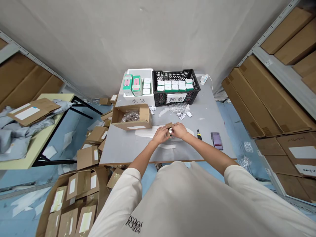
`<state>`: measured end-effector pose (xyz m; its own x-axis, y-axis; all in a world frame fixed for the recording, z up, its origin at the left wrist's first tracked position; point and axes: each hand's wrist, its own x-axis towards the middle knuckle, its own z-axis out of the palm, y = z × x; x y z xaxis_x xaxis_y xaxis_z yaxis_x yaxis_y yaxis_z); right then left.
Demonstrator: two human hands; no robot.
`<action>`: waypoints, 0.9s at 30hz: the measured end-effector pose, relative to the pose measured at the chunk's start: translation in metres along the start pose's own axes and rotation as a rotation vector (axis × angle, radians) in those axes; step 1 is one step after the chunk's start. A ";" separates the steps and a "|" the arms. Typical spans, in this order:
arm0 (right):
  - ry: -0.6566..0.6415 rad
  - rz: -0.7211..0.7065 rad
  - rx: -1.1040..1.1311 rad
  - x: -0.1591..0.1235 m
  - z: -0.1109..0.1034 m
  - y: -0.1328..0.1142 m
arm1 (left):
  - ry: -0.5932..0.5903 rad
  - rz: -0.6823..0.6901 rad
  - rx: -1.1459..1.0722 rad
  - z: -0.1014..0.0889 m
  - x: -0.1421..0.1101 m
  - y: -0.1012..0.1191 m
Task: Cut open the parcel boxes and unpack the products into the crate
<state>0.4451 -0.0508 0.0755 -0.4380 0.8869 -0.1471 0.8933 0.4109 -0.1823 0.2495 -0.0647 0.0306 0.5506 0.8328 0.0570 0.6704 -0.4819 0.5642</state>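
My left hand [161, 134] and my right hand [179, 130] meet at the middle of the grey table [123, 148], both closed around a small brown cardboard box [169, 126] with something shiny inside it. White paper sheets [145, 132] lie under and beside the hands. To the left stands an open cardboard box [131, 117] holding clear plastic wrap.
A black crate [175, 87] of white-green boxes and a white foam box [138, 84] stand at the back. A black pen [198, 134] and a phone [217, 140] lie to the right. Cardboard parcels [74, 197] pile on the floor left; shelves of cartons [274, 95] stand right.
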 end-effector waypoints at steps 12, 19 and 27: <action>-0.086 0.074 -0.087 0.017 -0.002 -0.018 | 0.021 -0.032 0.015 -0.002 0.000 0.006; 0.028 0.062 -0.064 -0.003 -0.011 -0.021 | 0.072 -0.041 -0.047 -0.006 -0.003 0.009; 0.236 0.071 0.112 -0.027 -0.067 -0.011 | 0.037 -0.079 -0.010 -0.004 0.004 0.010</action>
<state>0.4539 -0.0647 0.1464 -0.3268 0.9429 0.0650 0.8985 0.3313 -0.2880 0.2563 -0.0651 0.0397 0.4772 0.8778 0.0428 0.7060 -0.4119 0.5762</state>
